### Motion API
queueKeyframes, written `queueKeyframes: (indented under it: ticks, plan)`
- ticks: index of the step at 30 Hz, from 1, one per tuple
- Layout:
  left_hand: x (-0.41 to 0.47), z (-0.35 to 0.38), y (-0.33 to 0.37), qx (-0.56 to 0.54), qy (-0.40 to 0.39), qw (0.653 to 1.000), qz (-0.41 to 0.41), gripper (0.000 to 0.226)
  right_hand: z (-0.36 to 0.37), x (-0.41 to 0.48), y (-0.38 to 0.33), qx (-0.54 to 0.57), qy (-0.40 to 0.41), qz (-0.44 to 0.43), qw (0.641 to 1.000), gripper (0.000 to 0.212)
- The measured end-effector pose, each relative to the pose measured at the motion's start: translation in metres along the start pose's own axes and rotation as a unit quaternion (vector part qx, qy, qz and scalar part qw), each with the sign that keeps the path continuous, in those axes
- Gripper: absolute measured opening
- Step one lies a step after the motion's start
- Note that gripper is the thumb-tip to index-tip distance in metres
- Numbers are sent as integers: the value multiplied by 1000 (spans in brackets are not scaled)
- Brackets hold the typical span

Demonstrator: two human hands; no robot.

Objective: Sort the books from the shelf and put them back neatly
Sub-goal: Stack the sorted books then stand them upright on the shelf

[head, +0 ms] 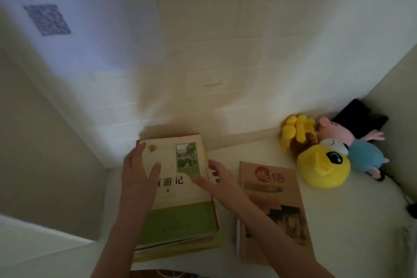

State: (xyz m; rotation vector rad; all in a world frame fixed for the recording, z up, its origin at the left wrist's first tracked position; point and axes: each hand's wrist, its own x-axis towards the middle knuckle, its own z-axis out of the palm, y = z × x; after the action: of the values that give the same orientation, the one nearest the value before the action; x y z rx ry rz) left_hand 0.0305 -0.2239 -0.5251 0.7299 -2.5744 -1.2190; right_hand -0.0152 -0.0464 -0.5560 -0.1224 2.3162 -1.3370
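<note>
Pressing our book stack [178, 247]
Our left hand [137, 172] and right hand [217, 181] lie on its smooth cream-green cover [180, 214], fingers straight, spread apart.

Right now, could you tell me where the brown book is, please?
In the head view, the brown book lies flat right of the book stack, with the plush toys beyond it.

Bare forearms [126, 223], left hand [135, 174], right hand [220, 181]
</note>
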Motion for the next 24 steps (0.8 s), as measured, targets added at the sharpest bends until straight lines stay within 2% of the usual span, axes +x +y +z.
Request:
queueKeyframes:
  ticks: [3, 5, 10, 13, 19, 22, 24]
  plan:
    - [2, -6, -21, -26, -69, 992, -104, 54, 18, 9, -3, -25, 5, 32, 999, 82]
    - [0, -1, -35, -58, -97, 986, -122, 51, 23, 13, -3, -50, 16, 40, 998, 85]
    - [2, 9, -47, -92, -79, 979, -166, 48, 29, 14, 4, -7, 6, 87, 996, 92]
    - [3, 13, -49, -102, -76, 975, -183, 49, 32, 20, 23, 35, 15, 74, 997, 108]
    - [3, 20, -49, -69, -71, 979, -177, 60, 30, 12, 19, 99, 8, 75, 992, 82]
    - [-1, 24, -47, -60, -79, 983, -153, 74, 25, 13, 23, 149, -11, 88, 985, 56]
    - [-5, 30, -44, -44, -80, 985, -145, 80, 18, 14, 29, 159, -9, 100, 982, 54]
